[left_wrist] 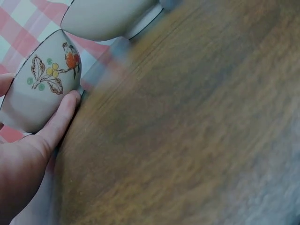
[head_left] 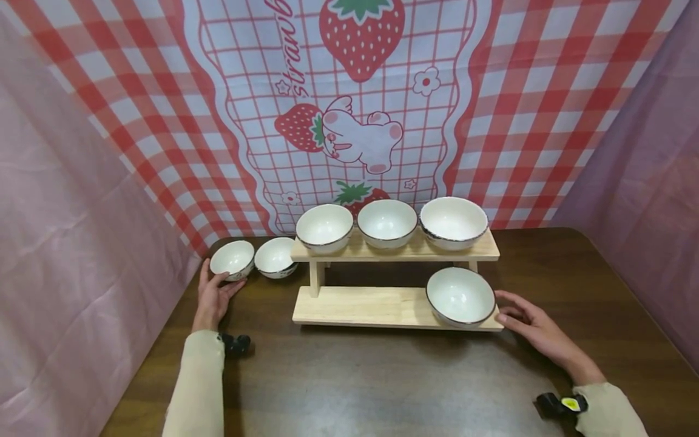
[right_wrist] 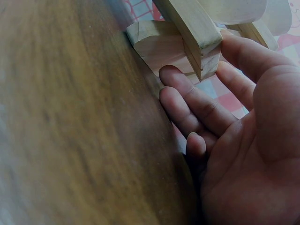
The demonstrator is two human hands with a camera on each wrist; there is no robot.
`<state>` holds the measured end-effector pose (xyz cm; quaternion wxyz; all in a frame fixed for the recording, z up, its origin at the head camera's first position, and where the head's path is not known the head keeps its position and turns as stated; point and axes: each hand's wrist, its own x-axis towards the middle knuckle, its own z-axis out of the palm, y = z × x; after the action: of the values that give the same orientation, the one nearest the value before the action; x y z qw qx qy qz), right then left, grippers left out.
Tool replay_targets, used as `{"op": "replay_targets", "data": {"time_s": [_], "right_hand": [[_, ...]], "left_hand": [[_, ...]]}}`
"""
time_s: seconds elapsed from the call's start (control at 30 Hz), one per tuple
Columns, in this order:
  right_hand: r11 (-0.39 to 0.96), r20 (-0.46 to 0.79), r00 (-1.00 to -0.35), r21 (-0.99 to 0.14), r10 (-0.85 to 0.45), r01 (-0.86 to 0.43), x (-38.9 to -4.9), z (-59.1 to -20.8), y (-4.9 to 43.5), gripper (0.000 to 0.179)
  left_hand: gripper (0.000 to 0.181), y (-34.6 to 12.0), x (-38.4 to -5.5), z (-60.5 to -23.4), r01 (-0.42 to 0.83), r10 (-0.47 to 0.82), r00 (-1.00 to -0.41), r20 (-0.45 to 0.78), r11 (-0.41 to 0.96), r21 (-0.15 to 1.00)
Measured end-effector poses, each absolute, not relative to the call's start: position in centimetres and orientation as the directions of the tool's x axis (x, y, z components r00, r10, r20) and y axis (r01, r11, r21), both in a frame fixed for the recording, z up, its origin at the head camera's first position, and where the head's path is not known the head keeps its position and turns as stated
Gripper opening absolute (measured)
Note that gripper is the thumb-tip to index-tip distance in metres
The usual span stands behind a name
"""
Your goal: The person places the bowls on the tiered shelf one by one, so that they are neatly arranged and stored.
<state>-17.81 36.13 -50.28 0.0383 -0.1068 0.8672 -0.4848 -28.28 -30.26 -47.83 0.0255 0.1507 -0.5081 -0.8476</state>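
At the table's left side, my left hand (head_left: pixel 214 298) holds a small white bowl (head_left: pixel 232 258), fingers on its outer left side and thumb low along its near side. The left wrist view shows a painted branch with leaves and an orange-red flower on this bowl (left_wrist: pixel 51 77). A second small bowl (head_left: pixel 274 256) stands right beside it. My right hand (head_left: pixel 532 321) touches the right end of a two-tier wooden rack (head_left: pixel 360 305); its thumb and forefinger rest at the end of the lower board (right_wrist: pixel 206 47), the other fingers loosely bent below. Close by, a larger bowl (head_left: pixel 460 296) sits on that board.
Three bowls stand in a row on the upper board: a left one (head_left: pixel 324 229), a middle one (head_left: pixel 387 224) and a wider right one (head_left: pixel 454 223). The brown wooden table (head_left: pixel 371 382) ends against a red-and-white checked cloth (head_left: pixel 519 115) behind; pink cloth (head_left: pixel 71 243) hangs at the left.
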Motion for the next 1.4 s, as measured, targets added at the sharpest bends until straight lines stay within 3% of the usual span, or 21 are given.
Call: {"op": "replay_targets", "data": {"time_s": [0.83, 1.4], "right_hand": [[0.498, 0.051, -0.972, -0.852, -0.228, -0.161, -17.8, -50.3, 36.1, 0.053], [0.491, 0.061, -0.969, -0.853, -0.240, -0.175, -17.8, -50.3, 36.2, 0.052]], "left_hand": [[0.083, -29.9, -28.3, -47.4, -0.095, -0.256, -0.933, -0.251, -0.498, 0.862], [0.084, -30.0, -26.6, -46.6, -0.072, -0.256, -0.934, -0.251, -0.552, 0.831]]}}
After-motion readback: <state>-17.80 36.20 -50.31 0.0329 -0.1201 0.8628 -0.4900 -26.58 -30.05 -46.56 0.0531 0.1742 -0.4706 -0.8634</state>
